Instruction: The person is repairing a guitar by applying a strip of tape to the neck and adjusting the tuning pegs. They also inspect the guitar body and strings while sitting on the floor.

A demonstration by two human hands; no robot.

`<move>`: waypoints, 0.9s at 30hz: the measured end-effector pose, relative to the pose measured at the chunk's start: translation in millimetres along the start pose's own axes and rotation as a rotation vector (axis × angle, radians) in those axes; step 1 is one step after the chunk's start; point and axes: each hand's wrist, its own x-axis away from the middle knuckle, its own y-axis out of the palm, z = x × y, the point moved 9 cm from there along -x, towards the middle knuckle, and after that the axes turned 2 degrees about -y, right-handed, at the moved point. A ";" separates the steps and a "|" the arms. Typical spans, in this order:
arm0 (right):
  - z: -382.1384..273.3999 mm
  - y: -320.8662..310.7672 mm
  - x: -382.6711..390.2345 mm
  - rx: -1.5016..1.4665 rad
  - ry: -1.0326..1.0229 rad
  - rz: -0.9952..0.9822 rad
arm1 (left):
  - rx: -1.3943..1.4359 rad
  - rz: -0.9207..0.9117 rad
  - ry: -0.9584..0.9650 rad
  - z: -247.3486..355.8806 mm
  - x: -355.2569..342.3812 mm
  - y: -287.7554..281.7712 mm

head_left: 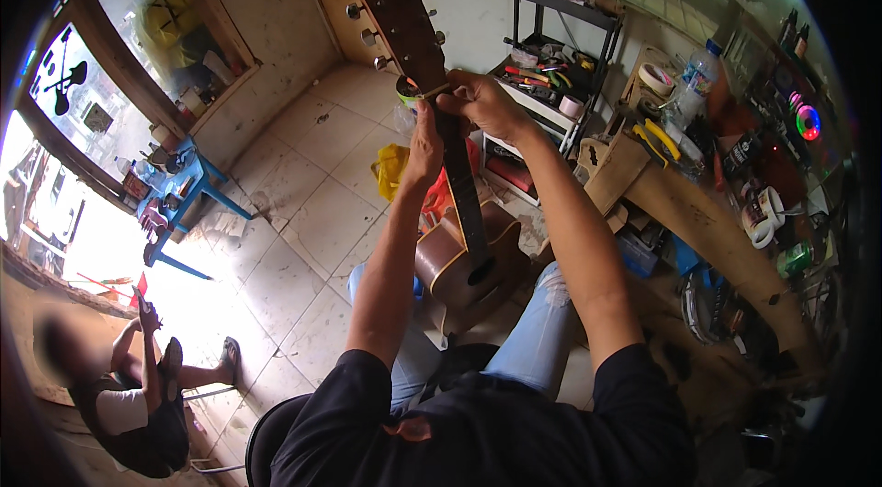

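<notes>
An acoustic guitar (459,257) stands upright between my knees, its dark neck rising to a headstock (400,14) with silver tuning pegs. My left hand (424,145) grips the neck from the left, just below the nut. My right hand (478,99) closes on the neck at the nut, pinching a thin pale strip laid across it. A roll of green tape (405,90) sits behind the neck by my fingers.
A cluttered wooden workbench (707,220) curves along the right with tape rolls, pliers, a plastic bottle and cans. A black shelf rack (560,55) of tools stands behind the guitar. A blue table (179,188) is at left. Another person (138,395) sits on the tiled floor lower left.
</notes>
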 end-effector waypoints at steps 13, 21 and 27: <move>95.8 0.9 74.1 -0.370 0.139 0.268 | 0.097 -0.135 0.076 10.4 1.9 1.0; 78.1 33.2 61.8 -0.410 0.058 0.171 | 0.047 -0.194 0.145 25.7 5.7 2.9; 96.6 22.6 54.5 -0.354 -0.045 0.259 | 0.071 -0.281 0.181 20.4 1.9 9.1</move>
